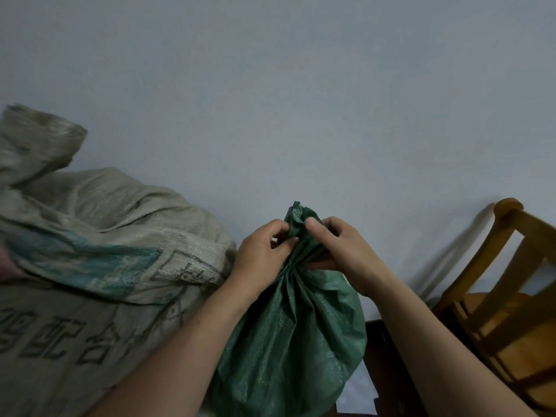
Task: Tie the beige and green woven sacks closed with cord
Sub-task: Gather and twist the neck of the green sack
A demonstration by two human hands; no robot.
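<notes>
A green woven sack (288,335) stands in the lower middle with its mouth bunched into a narrow neck. My left hand (260,257) grips that neck from the left, and my right hand (340,251) pinches it from the right, thumb on top. The gathered top of the sack pokes up between my fingers. No cord shows in either hand; my fingers hide the pinched spot. A big beige woven sack (90,266) with dark printed characters and a teal patch lies to the left, its mouth loose and flopped over.
A pale blue-grey wall (301,100) stands right behind both sacks. A wooden chair (511,311) sits at the right edge. A dark floor strip and a white sheet (358,389) show below the green sack.
</notes>
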